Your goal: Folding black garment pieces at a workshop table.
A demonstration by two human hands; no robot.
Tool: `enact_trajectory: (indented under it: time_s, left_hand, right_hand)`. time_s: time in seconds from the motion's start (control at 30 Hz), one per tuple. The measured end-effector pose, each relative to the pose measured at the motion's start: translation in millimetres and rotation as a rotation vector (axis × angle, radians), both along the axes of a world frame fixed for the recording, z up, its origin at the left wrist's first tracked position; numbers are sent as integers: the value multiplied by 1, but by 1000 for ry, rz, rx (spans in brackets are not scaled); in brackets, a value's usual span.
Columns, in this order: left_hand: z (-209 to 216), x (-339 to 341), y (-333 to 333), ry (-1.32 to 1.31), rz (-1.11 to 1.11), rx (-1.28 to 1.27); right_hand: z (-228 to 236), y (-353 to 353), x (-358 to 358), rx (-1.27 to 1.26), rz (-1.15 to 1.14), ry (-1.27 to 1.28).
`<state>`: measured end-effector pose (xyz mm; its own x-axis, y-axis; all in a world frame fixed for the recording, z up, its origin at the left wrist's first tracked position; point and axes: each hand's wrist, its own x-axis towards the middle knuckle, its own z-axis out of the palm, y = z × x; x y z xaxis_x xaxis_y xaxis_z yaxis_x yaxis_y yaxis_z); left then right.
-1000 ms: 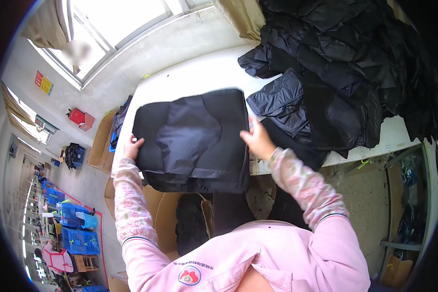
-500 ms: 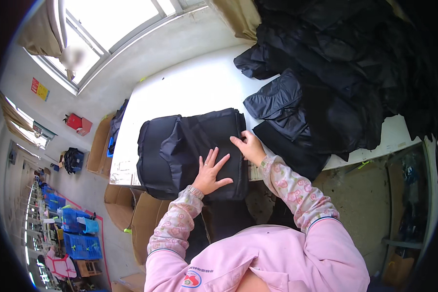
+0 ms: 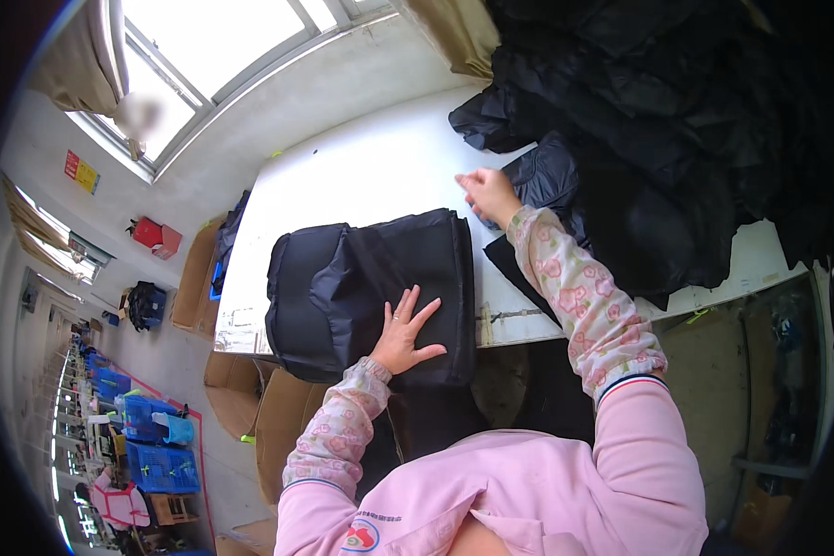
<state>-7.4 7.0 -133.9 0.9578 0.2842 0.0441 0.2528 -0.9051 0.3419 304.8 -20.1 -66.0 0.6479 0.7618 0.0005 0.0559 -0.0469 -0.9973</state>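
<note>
While the left hand (image 3: 406, 332) is lying flat and open on the folded black garment (image 3: 371, 292) at the tabletop (image 3: 343, 185) edge, the right hand (image 3: 487, 193) is reaching, fingers loose, toward the pile (image 3: 658, 139); soft, light, probably slippery, it is likely handling best pinched at folded edges.

Black garment heap (image 3: 676, 120): its far and right parts are cut off by the dark rim.
Right hand (image 3: 487, 193): fingertips blurred, grip cannot be told.
Folded black garment (image 3: 371, 287): near edge hangs past the white table (image 3: 361, 176), its end hidden behind the person's left sleeve (image 3: 338, 431).
Far-left workshop floor: items too small to tell.
</note>
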Motion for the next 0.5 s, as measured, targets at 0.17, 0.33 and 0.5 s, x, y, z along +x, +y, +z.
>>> enact_trajectory:
  time_s: [0.17, 0.33, 0.5]
  left_hand:
    - [0, 9, 1, 14, -19, 11]
    - [0, 14, -4, 13, -31, -18]
    - [-3, 5, -1, -6, 6, -47]
  right_hand:
    - [-63, 14, -8, -63, 27, -570]
    - [-32, 17, 9, 119, -141, 255]
    - [-1, -16, 29, 57, -109, 102]
